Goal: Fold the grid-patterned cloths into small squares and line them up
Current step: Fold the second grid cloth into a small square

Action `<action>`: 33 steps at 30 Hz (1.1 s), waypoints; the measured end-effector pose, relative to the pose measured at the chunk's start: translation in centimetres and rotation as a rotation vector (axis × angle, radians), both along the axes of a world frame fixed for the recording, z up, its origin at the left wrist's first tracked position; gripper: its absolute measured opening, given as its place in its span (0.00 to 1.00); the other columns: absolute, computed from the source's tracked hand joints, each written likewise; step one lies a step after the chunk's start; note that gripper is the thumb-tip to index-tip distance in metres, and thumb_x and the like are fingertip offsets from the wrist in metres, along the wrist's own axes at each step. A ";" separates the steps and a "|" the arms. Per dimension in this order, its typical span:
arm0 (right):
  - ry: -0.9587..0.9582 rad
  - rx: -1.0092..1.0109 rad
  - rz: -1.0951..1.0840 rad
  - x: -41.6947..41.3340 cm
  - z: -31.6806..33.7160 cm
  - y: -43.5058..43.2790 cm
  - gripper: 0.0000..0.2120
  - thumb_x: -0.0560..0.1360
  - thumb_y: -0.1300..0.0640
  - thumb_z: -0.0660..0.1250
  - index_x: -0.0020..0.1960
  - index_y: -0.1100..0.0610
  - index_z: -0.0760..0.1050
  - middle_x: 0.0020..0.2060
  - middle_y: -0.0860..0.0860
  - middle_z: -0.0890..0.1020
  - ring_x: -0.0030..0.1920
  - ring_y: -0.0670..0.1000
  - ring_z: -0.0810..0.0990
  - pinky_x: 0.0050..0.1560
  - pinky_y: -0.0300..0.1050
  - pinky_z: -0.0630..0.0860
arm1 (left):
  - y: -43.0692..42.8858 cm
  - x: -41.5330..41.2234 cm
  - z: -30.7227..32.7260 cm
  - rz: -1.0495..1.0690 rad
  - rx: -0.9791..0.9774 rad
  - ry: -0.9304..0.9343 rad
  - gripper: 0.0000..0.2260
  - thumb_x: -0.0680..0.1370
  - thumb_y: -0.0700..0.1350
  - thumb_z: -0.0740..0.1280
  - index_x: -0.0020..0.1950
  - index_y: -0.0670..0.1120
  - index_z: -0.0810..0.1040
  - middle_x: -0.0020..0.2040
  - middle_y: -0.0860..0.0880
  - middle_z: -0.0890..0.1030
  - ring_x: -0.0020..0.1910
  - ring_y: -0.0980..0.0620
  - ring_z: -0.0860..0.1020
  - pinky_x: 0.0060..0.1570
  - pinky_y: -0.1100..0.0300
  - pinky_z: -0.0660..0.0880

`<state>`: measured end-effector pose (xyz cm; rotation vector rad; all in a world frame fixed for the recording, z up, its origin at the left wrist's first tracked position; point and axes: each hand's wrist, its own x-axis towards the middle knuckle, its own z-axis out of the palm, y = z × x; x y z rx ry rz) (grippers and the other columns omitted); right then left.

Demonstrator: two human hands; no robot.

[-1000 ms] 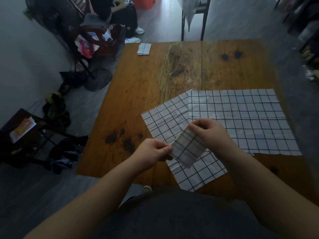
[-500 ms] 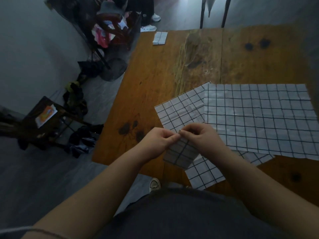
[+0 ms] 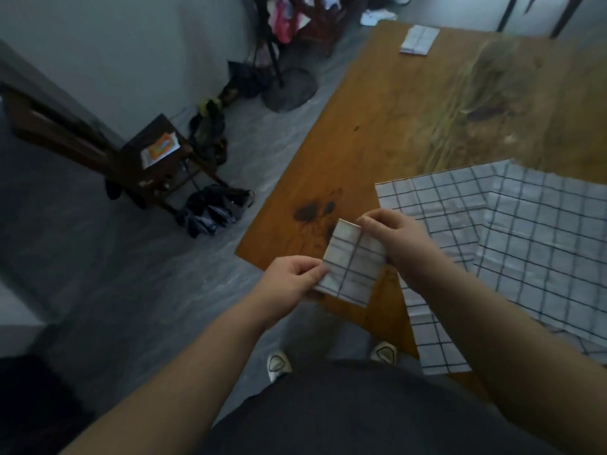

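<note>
The person is holding a small folded cloth (image 3: pixel 353 267) between both hands, out in front of the body. The left hand (image 3: pixel 290 282) is pinching its near left corner with thumb and curled fingers. The right hand (image 3: pixel 397 238) is gripping its far right edge, fingers bent over the top. The piece is hanging tilted between the two grips, over the near left corner of the wooden table (image 3: pixel 361 136); whether it is touching the wood I cannot tell.

Just right of the grip, two more grid cloths are lying spread open. The lower cloth (image 3: pixel 430 201) is reaching closest to the right hand, and its near end is hanging past the table edge. The upper cloth (image 3: pixel 542 244) is overlapping it further right. Far beyond the grip, near the table's far left corner, a finished square (image 3: pixel 419 41) is lying flat. Well off to the left of the grip, a dark stool (image 3: pixel 154 172) is standing on the floor with an orange-and-white paper (image 3: pixel 160 150) on it. Below the grip, two pale shoes (image 3: pixel 279 364) are showing.
</note>
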<state>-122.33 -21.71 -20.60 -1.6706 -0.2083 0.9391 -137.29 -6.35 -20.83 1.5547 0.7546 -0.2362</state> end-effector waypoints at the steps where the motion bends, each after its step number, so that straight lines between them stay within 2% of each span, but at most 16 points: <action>1: 0.080 0.025 0.002 -0.4 -0.1 1.0 0.09 0.80 0.50 0.68 0.55 0.54 0.80 0.49 0.54 0.83 0.49 0.55 0.84 0.47 0.49 0.82 | 1.0 -0.9 -0.1 0.065 -0.044 -0.022 0.08 0.82 0.42 0.66 0.54 0.41 0.84 0.49 0.42 0.87 0.47 0.46 0.85 0.47 0.55 0.83; 3: 0.182 0.061 0.037 -1.5 -0.5 3.0 0.11 0.80 0.50 0.67 0.59 0.56 0.79 0.51 0.57 0.84 0.49 0.56 0.85 0.51 0.53 0.84 | 3.0 -3.0 -0.2 0.199 -0.126 -0.068 0.09 0.82 0.41 0.65 0.56 0.39 0.83 0.48 0.42 0.87 0.45 0.48 0.86 0.42 0.59 0.82; 7: 0.265 0.037 0.129 -5.4 -1.3 8.5 0.13 0.81 0.52 0.67 0.61 0.58 0.78 0.52 0.61 0.83 0.50 0.60 0.83 0.56 0.59 0.82 | 7.6 -7.6 -0.6 0.355 -0.187 -0.136 0.09 0.81 0.43 0.65 0.57 0.41 0.82 0.50 0.42 0.87 0.47 0.48 0.86 0.44 0.59 0.83; 9: 0.244 0.003 0.173 -8.1 -1.5 11.9 0.12 0.81 0.54 0.67 0.60 0.60 0.78 0.52 0.64 0.82 0.50 0.63 0.82 0.53 0.56 0.83 | 10.3 -10.0 -1.2 0.445 -0.187 -0.161 0.08 0.82 0.41 0.64 0.57 0.41 0.82 0.51 0.41 0.86 0.46 0.48 0.86 0.44 0.58 0.83; 11: 0.206 -0.009 0.191 -11.2 -1.6 15.7 0.10 0.81 0.59 0.67 0.59 0.64 0.77 0.48 0.66 0.81 0.45 0.63 0.80 0.47 0.55 0.81 | 13.3 -12.7 -1.7 0.529 -0.173 -0.181 0.07 0.83 0.40 0.65 0.56 0.43 0.82 0.51 0.41 0.86 0.46 0.48 0.86 0.43 0.57 0.83; 13: 0.093 -0.064 0.228 -14.3 -1.5 19.7 0.05 0.79 0.61 0.69 0.53 0.62 0.79 0.41 0.62 0.82 0.40 0.58 0.80 0.46 0.57 0.79 | 16.5 -15.7 -1.8 0.572 -0.144 -0.202 0.06 0.82 0.40 0.65 0.56 0.46 0.81 0.49 0.44 0.86 0.45 0.48 0.85 0.44 0.57 0.84; 14: 0.040 -0.083 0.249 -15.9 -1.5 21.9 0.02 0.79 0.61 0.69 0.50 0.59 0.80 0.36 0.57 0.83 0.36 0.54 0.80 0.44 0.56 0.79 | 18.2 -17.3 -1.6 0.587 -0.127 -0.210 0.06 0.82 0.40 0.66 0.57 0.46 0.80 0.48 0.45 0.87 0.43 0.48 0.85 0.44 0.57 0.84; 16: -0.016 -0.087 0.281 -18.8 -1.0 26.3 0.02 0.79 0.60 0.69 0.47 0.57 0.79 0.30 0.48 0.81 0.32 0.49 0.79 0.40 0.50 0.78 | 21.8 -20.7 -1.1 0.618 -0.092 -0.225 0.07 0.82 0.39 0.67 0.59 0.46 0.80 0.46 0.47 0.87 0.41 0.49 0.85 0.44 0.56 0.83; 20: -0.234 -0.079 0.404 -24.8 1.2 35.0 0.03 0.80 0.56 0.69 0.49 0.56 0.79 0.34 0.48 0.82 0.32 0.44 0.78 0.35 0.38 0.76 | 29.0 -27.2 0.8 0.703 -0.025 -0.250 0.05 0.82 0.39 0.67 0.54 0.48 0.80 0.45 0.50 0.86 0.45 0.51 0.84 0.48 0.51 0.82; 25: -0.392 -0.045 0.492 -29.9 3.4 44.0 0.01 0.79 0.52 0.70 0.48 0.48 0.79 0.38 0.47 0.84 0.37 0.45 0.82 0.40 0.41 0.77 | 36.8 -32.3 2.9 0.823 0.082 -0.274 0.04 0.82 0.41 0.67 0.53 0.48 0.81 0.45 0.51 0.86 0.46 0.52 0.84 0.46 0.53 0.83; 28: -0.417 -0.037 0.527 -30.8 3.9 47.4 0.03 0.79 0.53 0.69 0.47 0.49 0.79 0.38 0.49 0.85 0.38 0.51 0.83 0.41 0.47 0.79 | 40.1 -33.1 3.3 0.880 0.126 -0.281 0.03 0.81 0.41 0.68 0.53 0.46 0.81 0.44 0.51 0.86 0.43 0.54 0.83 0.41 0.58 0.82; 30: -0.394 -0.038 0.519 -30.5 3.9 49.1 0.02 0.79 0.53 0.69 0.47 0.50 0.79 0.39 0.51 0.85 0.41 0.54 0.83 0.44 0.50 0.79 | 41.9 -32.8 3.2 0.887 0.136 -0.272 0.02 0.81 0.41 0.69 0.52 0.46 0.81 0.45 0.47 0.86 0.42 0.53 0.83 0.40 0.57 0.82; 33: -0.310 -0.033 0.476 -28.9 3.6 51.5 0.02 0.80 0.56 0.68 0.49 0.53 0.79 0.39 0.53 0.84 0.38 0.49 0.81 0.39 0.41 0.76 | 44.7 -31.4 2.7 0.829 0.161 -0.225 0.02 0.80 0.42 0.71 0.52 0.47 0.82 0.48 0.43 0.85 0.45 0.46 0.83 0.46 0.50 0.83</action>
